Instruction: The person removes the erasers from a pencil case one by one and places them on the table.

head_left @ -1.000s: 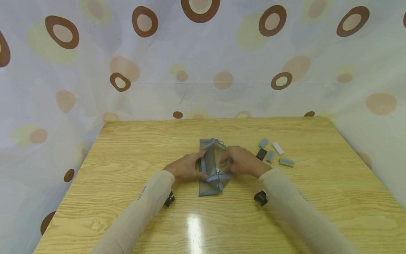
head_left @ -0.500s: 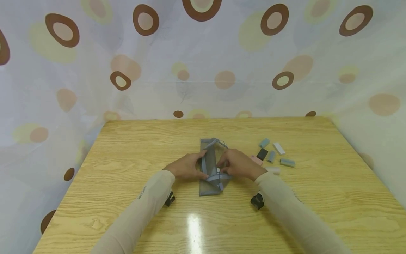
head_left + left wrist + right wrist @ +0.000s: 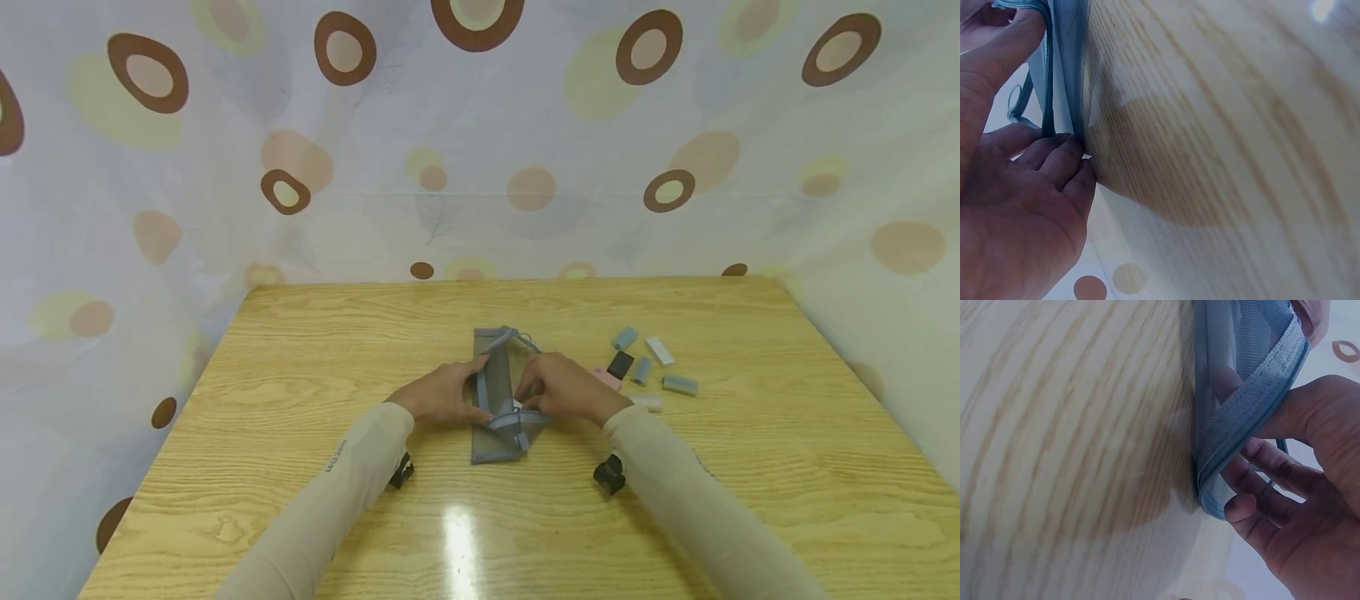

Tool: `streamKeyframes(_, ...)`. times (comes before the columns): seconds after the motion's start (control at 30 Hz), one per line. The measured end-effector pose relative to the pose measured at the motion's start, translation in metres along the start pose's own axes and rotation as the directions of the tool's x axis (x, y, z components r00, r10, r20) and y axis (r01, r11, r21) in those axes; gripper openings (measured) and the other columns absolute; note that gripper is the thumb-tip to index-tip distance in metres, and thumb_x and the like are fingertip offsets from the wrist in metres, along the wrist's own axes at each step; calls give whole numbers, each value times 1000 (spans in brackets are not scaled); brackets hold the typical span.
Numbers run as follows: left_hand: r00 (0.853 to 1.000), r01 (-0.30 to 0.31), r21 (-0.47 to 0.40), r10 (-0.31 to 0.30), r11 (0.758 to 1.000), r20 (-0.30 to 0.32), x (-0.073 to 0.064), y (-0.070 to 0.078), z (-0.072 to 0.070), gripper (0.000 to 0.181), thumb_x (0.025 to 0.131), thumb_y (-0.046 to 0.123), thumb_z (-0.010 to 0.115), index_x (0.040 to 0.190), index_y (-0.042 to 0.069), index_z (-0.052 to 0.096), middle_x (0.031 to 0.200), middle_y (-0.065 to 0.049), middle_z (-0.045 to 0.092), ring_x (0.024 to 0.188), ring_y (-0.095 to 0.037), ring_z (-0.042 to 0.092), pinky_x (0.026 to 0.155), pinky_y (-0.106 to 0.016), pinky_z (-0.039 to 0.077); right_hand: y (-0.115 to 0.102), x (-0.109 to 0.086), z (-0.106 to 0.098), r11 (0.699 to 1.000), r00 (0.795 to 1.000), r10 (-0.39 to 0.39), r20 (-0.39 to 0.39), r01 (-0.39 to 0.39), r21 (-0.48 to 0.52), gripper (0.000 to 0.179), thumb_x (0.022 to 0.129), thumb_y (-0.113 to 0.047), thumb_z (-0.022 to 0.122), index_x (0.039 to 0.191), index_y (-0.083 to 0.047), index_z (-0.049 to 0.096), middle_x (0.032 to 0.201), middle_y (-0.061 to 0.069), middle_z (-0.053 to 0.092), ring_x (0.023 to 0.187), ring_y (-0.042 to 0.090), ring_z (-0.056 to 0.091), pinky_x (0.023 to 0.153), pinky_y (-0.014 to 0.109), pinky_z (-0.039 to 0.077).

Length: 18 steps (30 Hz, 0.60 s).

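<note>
A grey-blue mesh zip pouch (image 3: 497, 379) lies unzipped on the table, its mouth spread wide. My left hand (image 3: 442, 392) grips its left side; the left wrist view shows the thumb and bent fingers against the zipped edge (image 3: 1049, 75). My right hand (image 3: 558, 385) reaches into the mouth from the right with bent fingers. A small white piece (image 3: 518, 404) shows by its fingertips. In the right wrist view the thumb passes behind the pouch's zip edge (image 3: 1254, 415), and a fingertip shows dimly through the mesh. Whether these fingers pinch anything is hidden.
Right of the pouch lie several small blocks: light blue (image 3: 625, 337), white (image 3: 660, 351), black (image 3: 620, 365), grey-blue (image 3: 642, 370) and grey (image 3: 679, 384). A pink piece (image 3: 607, 379) and a white roll-like piece (image 3: 647, 402) lie by the right wrist. A patterned cloth (image 3: 480, 208) hangs behind the table.
My right hand has shifted slightly left and down, deeper into the pouch mouth, uncovering the pink piece and the white roll-like piece. My left hand stays on the pouch.
</note>
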<state>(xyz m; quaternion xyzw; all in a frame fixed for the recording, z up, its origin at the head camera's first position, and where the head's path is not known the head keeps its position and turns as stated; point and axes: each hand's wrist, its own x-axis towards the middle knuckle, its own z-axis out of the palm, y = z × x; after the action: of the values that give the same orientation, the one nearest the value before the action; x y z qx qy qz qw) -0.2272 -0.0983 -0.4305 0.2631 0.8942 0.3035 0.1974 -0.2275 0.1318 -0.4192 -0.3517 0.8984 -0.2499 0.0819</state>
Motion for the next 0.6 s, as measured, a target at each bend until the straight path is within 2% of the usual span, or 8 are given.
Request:
streamKeyframes(0.2,1000,-3,4,3,1000,-2,0,0,0,99,79,36,77,152,8,17,150,-13,32,134,-20,36,109,-33,32,0,1,0,999,999,-40,3,40,4,19,74,1,77,90,-7,76,89,2,67,77,16,60,64,21,52)
streamKeyframes(0.6,1000,-7,19,7,1000,-1,0,-1,0,99,79,37,77,152,8,17,151,-13,30,135,-21,34,110,-33,31,2,2,1,998,998,-57,12,57,8,19,73,3,77,90,-8,77,88,2,68,77,17,61,64,22,52)
